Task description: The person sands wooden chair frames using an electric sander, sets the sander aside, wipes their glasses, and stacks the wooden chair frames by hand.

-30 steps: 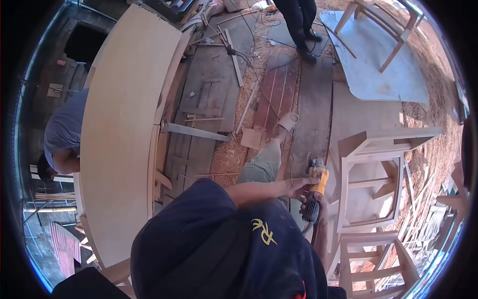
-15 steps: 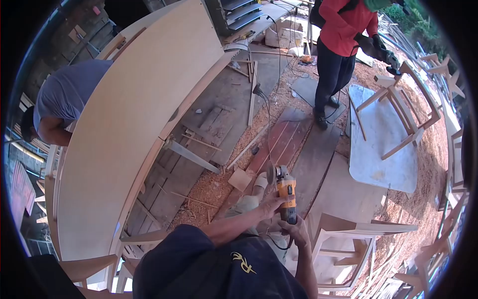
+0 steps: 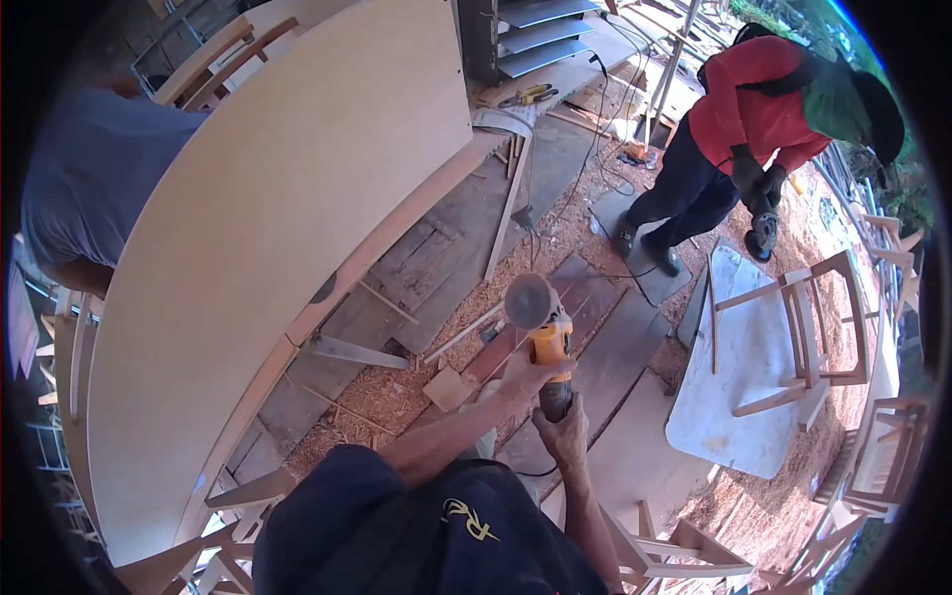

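Yellow grinder (image 3: 552, 344) held up, disc (image 3: 531, 300) foremost, right of the pale panel's (image 3: 288, 198) long edge! Left hand (image 3: 527, 381) curls its fingers closed round the front, right hand (image 3: 563, 433) wraps the dark handle (image 3: 554, 400); 1 co-worker (image 3: 711, 129) in red stoops by the white board's (image 3: 716, 421) far edge.

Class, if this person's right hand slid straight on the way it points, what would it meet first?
Probably the left hand, which holds the grinder just ahead of the right hand; how the two hands line up in depth is hard to tell.
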`<state>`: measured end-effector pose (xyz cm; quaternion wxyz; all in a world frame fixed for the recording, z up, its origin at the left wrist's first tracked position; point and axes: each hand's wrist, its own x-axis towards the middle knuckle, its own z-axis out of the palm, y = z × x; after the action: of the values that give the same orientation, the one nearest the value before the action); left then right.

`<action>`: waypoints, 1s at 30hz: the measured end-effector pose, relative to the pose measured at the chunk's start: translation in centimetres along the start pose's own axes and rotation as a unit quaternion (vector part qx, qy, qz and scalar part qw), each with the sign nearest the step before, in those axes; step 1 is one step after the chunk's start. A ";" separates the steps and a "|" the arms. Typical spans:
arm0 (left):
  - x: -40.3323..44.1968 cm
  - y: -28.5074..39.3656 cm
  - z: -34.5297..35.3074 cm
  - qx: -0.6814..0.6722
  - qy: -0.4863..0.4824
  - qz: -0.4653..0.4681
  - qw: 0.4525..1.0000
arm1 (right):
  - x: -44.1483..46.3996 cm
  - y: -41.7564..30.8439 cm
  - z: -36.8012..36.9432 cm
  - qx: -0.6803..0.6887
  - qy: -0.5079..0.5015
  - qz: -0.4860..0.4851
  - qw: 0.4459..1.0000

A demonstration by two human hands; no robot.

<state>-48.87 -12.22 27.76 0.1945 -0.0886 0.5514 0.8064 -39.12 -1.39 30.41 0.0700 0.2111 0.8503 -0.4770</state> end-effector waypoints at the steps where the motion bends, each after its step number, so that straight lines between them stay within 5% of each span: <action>1: 0.7 2.8 0.3 -0.017 -0.007 -0.012 1.000 | 1.9 -0.7 0.0 0.003 0.000 -0.013 1.000; 9: 11.5 10.9 -2.3 0.020 -0.072 0.109 0.991 | 13.7 -9.4 -2.2 0.146 -0.070 -0.056 0.985; 10: 12.4 11.7 -2.9 0.135 -0.016 0.141 0.981 | 14.9 -10.1 -2.3 0.166 -0.080 -0.064 0.981; 15: 14.7 17.1 -8.9 0.555 0.215 0.255 0.762 | 22.0 -12.6 -2.3 0.203 -0.132 -0.098 0.965; 21: 15.5 20.5 -10.0 0.628 0.375 0.013 0.682 | 31.9 -17.5 -2.6 0.210 -0.229 -0.120 0.943; 24: 16.5 19.0 -11.4 0.671 0.382 -0.042 0.635 | 36.8 -19.3 -2.4 0.240 -0.275 -0.140 0.920; 30: 17.4 19.0 -13.3 0.641 0.379 -0.045 0.666 | 45.3 -22.1 -0.4 0.237 -0.356 -0.132 0.894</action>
<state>-73.41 -26.73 32.75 0.0139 -0.2646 0.9538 0.1416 -89.29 2.09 33.36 0.2522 -0.0764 0.6501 -0.7127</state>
